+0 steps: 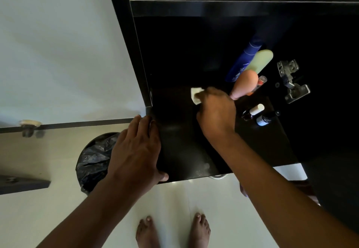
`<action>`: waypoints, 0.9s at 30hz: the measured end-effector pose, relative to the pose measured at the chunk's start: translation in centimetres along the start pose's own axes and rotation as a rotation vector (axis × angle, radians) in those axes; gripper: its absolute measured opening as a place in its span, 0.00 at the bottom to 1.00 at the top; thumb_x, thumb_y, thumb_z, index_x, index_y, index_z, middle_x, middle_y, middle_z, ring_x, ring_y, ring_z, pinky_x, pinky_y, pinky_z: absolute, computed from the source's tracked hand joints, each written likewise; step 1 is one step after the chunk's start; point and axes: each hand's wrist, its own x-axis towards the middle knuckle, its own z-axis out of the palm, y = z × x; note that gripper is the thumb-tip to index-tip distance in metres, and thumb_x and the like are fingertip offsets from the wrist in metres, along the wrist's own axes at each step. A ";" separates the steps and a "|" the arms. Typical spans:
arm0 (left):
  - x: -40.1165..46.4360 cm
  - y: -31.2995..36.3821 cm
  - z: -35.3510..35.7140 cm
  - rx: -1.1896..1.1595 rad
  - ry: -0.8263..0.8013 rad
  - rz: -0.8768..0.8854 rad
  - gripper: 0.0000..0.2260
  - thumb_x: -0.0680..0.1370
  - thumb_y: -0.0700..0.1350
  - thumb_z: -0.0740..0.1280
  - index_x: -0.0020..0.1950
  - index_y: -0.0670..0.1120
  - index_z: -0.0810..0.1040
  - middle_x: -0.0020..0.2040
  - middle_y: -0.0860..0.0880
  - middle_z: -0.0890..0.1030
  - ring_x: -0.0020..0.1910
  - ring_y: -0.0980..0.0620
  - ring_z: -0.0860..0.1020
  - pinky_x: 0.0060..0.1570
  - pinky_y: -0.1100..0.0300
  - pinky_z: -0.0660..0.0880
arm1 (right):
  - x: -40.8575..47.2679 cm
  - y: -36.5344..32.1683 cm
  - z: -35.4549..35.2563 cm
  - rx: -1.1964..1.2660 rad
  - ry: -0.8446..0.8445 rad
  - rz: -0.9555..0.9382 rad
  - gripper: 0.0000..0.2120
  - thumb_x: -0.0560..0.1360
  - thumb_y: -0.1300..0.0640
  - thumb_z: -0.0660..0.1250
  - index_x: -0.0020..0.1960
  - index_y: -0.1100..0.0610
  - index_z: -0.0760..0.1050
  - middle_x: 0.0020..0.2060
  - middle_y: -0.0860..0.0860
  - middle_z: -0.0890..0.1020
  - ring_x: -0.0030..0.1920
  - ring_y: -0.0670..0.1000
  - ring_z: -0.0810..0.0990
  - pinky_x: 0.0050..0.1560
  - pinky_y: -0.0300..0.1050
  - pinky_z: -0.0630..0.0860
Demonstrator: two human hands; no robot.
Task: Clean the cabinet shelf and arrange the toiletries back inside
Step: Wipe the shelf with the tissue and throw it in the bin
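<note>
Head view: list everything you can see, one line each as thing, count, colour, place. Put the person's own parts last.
cabinet shelf: 1, black, centre
wipe: 1, white, on the shelf under the right hand
tall bottle: 1, blue, at the back right of the shelf
flat-topped bottle: 1, pale green, beside the blue one
rounded bottle: 1, peach, just right of the wipe
small bottles: about 3, dark with white caps or labels, on the right of the shelf
hinge: 1, metal, right cabinet wall
bin: 1, lined with a black bag, on the floor at left
floor: pale, below
feet: 2, bare, bottom centre
left hand: flat on the shelf's left front edge
right hand: closed on the wipe
</note>
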 end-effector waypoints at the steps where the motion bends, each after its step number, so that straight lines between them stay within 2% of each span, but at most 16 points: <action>1: 0.1 0.0 0.0 0.003 -0.008 -0.001 0.60 0.66 0.70 0.75 0.83 0.45 0.43 0.83 0.46 0.48 0.83 0.43 0.46 0.80 0.51 0.54 | 0.4 -0.4 0.3 0.010 0.008 -0.012 0.15 0.63 0.67 0.70 0.49 0.59 0.84 0.46 0.55 0.82 0.46 0.61 0.81 0.40 0.51 0.78; 6: 0.2 -0.7 0.2 -0.046 -0.024 -0.011 0.63 0.58 0.71 0.77 0.81 0.45 0.51 0.80 0.47 0.56 0.81 0.43 0.56 0.76 0.49 0.64 | -4.6 -1.3 1.8 0.237 0.056 -0.264 0.18 0.67 0.65 0.68 0.52 0.52 0.86 0.52 0.49 0.85 0.51 0.56 0.82 0.49 0.48 0.81; 10: 0.3 -1.1 0.4 -0.051 -0.082 -0.017 0.67 0.55 0.71 0.78 0.81 0.47 0.46 0.80 0.49 0.52 0.81 0.43 0.53 0.77 0.48 0.64 | -13.1 0.5 0.8 0.304 -0.028 -0.458 0.23 0.63 0.70 0.71 0.54 0.54 0.84 0.55 0.48 0.84 0.49 0.54 0.83 0.45 0.49 0.83; 12: 0.2 -1.2 0.5 -0.029 -0.099 -0.015 0.68 0.56 0.71 0.78 0.82 0.47 0.43 0.82 0.49 0.50 0.82 0.43 0.50 0.78 0.48 0.62 | -15.5 2.6 -0.2 0.256 -0.023 -0.426 0.25 0.61 0.71 0.74 0.54 0.53 0.85 0.54 0.47 0.85 0.50 0.53 0.84 0.47 0.46 0.83; 14: 0.1 -1.2 0.4 -0.010 -0.113 -0.016 0.67 0.58 0.72 0.77 0.82 0.47 0.40 0.83 0.49 0.46 0.83 0.43 0.45 0.80 0.49 0.58 | -16.1 5.2 -0.9 0.191 0.019 -0.288 0.25 0.61 0.72 0.75 0.55 0.53 0.86 0.54 0.47 0.85 0.49 0.52 0.84 0.50 0.44 0.82; 16: 0.1 -0.9 0.2 0.001 -0.110 -0.013 0.66 0.61 0.72 0.76 0.82 0.47 0.39 0.83 0.48 0.44 0.83 0.42 0.42 0.81 0.49 0.55 | -15.7 7.4 -1.2 0.130 0.067 -0.134 0.23 0.63 0.72 0.75 0.54 0.55 0.86 0.52 0.49 0.86 0.46 0.55 0.84 0.46 0.45 0.81; 18: 0.0 -0.4 0.1 0.004 -0.089 -0.002 0.66 0.60 0.73 0.76 0.82 0.46 0.42 0.82 0.47 0.47 0.83 0.41 0.45 0.80 0.48 0.55 | -14.9 8.3 -1.2 0.091 0.100 -0.016 0.21 0.63 0.73 0.74 0.54 0.57 0.85 0.50 0.52 0.86 0.44 0.58 0.84 0.44 0.46 0.81; 20: 0.0 0.5 0.1 0.019 -0.021 0.025 0.65 0.57 0.73 0.77 0.82 0.44 0.50 0.80 0.44 0.56 0.79 0.39 0.56 0.78 0.46 0.59 | -13.8 7.6 -1.0 0.075 0.110 0.038 0.21 0.63 0.72 0.73 0.53 0.56 0.85 0.49 0.52 0.86 0.45 0.58 0.83 0.44 0.46 0.80; 22: 0.3 1.5 0.4 -0.001 0.024 0.058 0.64 0.55 0.72 0.78 0.81 0.43 0.56 0.76 0.42 0.62 0.74 0.39 0.62 0.75 0.44 0.63 | -12.8 5.6 -0.6 0.127 0.103 0.037 0.21 0.62 0.69 0.70 0.52 0.54 0.86 0.50 0.51 0.86 0.46 0.57 0.84 0.46 0.44 0.79; 24: 0.6 2.6 0.6 -0.028 0.006 0.085 0.63 0.56 0.70 0.79 0.82 0.44 0.56 0.76 0.43 0.61 0.74 0.40 0.62 0.75 0.45 0.64 | -12.7 3.6 -0.2 0.214 0.073 -0.025 0.21 0.61 0.66 0.68 0.51 0.53 0.86 0.50 0.49 0.86 0.48 0.55 0.84 0.47 0.43 0.80; 27: 1.1 4.1 0.7 -0.026 -0.006 0.128 0.64 0.57 0.67 0.81 0.82 0.44 0.55 0.78 0.44 0.59 0.76 0.40 0.60 0.74 0.45 0.67 | -14.8 2.5 0.1 0.269 0.003 -0.172 0.22 0.61 0.70 0.71 0.51 0.52 0.86 0.51 0.47 0.86 0.51 0.52 0.83 0.49 0.43 0.81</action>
